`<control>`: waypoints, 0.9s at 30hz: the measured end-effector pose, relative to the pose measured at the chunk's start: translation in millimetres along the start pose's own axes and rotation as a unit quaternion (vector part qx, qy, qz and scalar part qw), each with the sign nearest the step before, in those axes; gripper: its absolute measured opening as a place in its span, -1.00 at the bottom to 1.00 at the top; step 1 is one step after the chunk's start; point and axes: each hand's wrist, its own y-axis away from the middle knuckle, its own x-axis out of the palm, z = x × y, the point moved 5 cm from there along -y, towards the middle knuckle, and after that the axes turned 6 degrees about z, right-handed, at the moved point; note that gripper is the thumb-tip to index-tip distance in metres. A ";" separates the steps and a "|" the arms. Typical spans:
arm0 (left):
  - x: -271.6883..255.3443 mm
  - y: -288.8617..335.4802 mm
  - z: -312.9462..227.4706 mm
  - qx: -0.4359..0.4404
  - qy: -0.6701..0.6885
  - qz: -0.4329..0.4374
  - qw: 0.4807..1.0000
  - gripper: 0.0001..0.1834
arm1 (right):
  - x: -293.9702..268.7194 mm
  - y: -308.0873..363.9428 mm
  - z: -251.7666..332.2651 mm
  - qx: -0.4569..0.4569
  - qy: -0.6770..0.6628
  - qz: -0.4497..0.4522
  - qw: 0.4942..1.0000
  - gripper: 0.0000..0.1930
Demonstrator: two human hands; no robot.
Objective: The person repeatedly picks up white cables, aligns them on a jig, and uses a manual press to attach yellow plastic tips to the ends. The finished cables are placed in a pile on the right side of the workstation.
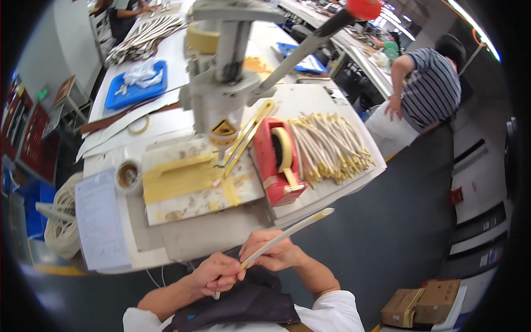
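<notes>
A white cord-like strip (287, 234) with a yellowish taped tip slants up and to the right through both hands, off the table's near edge. My left hand (220, 273) is closed around its lower end; a short white end pokes out below the fist. Fingers curled, my right hand (271, 250) pinches the strip just above the left. Beyond them on the table stand a red tape dispenser (281, 166) with a yellowish roll and a hand-lever press (221, 99) over a tape-covered board (182, 180). Many similar strips (326, 146) lie in a bundle right of the dispenser.
A paper sheet (101, 218) and a cup (128, 175) are at the table's left. Farther back sits a blue tray (136, 86) with white material. A person in a striped shirt (431, 83) stands at right. Cardboard boxes (423, 304) occupy the lower right.
</notes>
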 end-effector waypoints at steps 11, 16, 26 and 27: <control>13.2 16.0 -15.5 0.099 -0.225 -0.096 0.965 -0.65 | 2.1 1.2 -27.5 0.170 -0.100 -0.136 0.971 -0.73; 75.6 24.9 -49.9 0.393 -0.822 -0.207 0.357 -0.78 | 11.2 34.8 -28.3 0.198 -0.147 -0.217 0.945 -0.79; 66.8 16.8 -52.8 0.357 -0.822 -0.217 0.387 -0.78 | 40.2 17.9 -32.9 0.111 -0.313 -0.271 0.904 -0.82; 60.0 14.2 -55.0 0.327 -0.765 -0.219 0.510 -0.78 | 41.8 15.8 -34.6 0.115 -0.335 -0.274 0.894 -0.84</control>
